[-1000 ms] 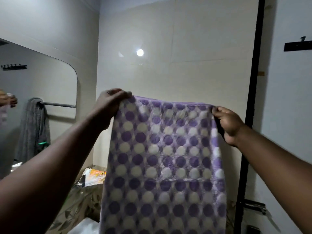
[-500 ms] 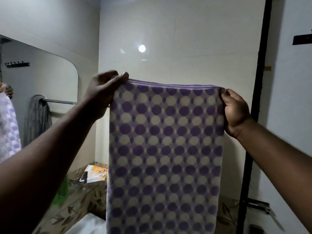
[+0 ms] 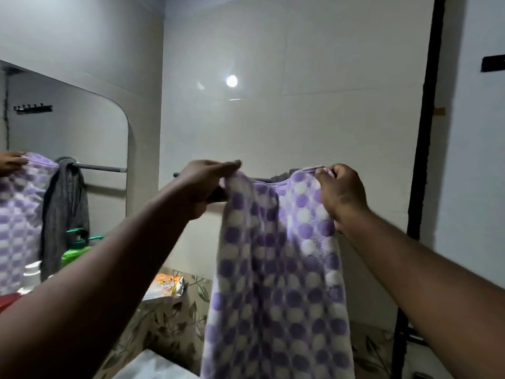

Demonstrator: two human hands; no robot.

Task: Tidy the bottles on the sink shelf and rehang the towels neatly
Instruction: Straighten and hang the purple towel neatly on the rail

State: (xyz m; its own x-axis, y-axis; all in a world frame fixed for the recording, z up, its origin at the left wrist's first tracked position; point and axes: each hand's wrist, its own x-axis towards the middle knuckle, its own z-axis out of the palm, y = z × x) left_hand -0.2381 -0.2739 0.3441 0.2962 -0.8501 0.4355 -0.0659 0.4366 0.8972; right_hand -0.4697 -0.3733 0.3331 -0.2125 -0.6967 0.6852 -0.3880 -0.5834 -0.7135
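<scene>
**Purple-and-white dotted towel** (image 3: 276, 269): hangs lengthwise below the fingers, its top edge sagging between them and its body gathered in vertical folds.

**Left hand** (image 3: 203, 187): the fingers (image 3: 232, 164) pinch the towel's upper left corner.

**Right hand** (image 3: 343, 195): the fingers curl round the upper right corner.

**Dark towel rail** (image 3: 263, 179): runs just behind the fingers at their level, with a grey cloth (image 3: 281, 177) bunched on it.

Compared with half a second earlier, the towel is no longer stretched flat, and the hands are closer together and lower against the wall.
</scene>
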